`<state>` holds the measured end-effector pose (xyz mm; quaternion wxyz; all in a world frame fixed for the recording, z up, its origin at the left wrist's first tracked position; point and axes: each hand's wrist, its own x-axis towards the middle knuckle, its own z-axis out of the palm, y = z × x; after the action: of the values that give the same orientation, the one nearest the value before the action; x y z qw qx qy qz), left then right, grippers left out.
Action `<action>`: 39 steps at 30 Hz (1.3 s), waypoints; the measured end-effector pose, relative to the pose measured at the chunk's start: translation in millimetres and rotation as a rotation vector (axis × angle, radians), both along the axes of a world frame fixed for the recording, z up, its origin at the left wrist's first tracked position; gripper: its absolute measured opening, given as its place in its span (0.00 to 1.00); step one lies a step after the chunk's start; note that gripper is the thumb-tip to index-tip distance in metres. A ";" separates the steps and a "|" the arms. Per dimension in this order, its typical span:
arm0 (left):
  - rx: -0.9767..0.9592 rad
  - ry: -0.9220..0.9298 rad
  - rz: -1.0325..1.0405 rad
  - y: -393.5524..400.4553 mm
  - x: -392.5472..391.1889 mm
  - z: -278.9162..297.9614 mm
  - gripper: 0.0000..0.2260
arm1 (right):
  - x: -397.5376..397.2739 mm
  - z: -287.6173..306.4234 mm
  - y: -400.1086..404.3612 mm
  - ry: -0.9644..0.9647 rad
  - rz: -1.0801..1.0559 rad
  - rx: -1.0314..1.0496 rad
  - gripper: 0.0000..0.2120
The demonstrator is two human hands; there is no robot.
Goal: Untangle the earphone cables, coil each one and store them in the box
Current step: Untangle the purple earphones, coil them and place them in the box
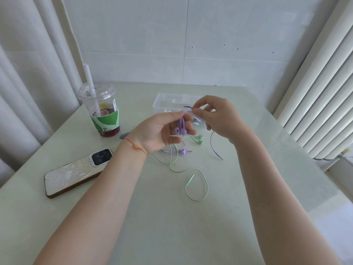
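left hand point(162, 131): grips purple earphones point(181, 128) above counter point(248, 188). right hand point(219, 117): pinches their cable near clear box point(162, 102). green earphones point(198, 139): loose on counter, cable tangled with another purple set point(182, 152).

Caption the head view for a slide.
Left hand holds purple earbuds; right hand pinches their cable above green earphones and clear box.

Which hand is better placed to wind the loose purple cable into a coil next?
Probably the right hand. It already pinches the purple cable, whose free end trails down beneath it to the table, while the left hand is occupied holding the purple earbuds as an anchor.
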<state>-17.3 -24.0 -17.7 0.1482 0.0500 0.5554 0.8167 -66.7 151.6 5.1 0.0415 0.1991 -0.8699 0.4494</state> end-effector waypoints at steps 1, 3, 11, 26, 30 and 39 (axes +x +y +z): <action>0.097 -0.018 0.031 -2.0 -1.5 1.1 0.09 | -1.2 -2.3 0.4 -0.016 0.007 0.023 0.03; 0.260 -0.046 0.086 -8.2 -5.7 1.7 0.09 | -4.1 -6.5 1.7 -0.050 0.008 0.031 0.04; 0.419 -0.308 0.557 -31.6 -23.0 -24.7 0.14 | -16.3 -12.9 19.1 -0.026 -0.237 0.217 0.07; -0.045 -0.244 0.118 -0.5 -8.8 -4.3 0.12 | 12.4 -7.1 -22.7 -0.104 0.170 0.052 0.14; 0.045 -0.253 0.089 -2.1 -9.6 -5.4 0.12 | 11.7 -6.8 -19.6 -0.133 0.180 0.017 0.09; 0.479 -0.136 0.194 -3.7 -9.8 -5.8 0.10 | 11.2 -7.4 -18.4 -0.194 0.181 0.088 0.09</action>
<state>-27.1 -27.7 -23.5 0.0899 -0.0247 0.3374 0.9367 -55.6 133.3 -2.2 -0.0921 0.2339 -0.8672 0.4299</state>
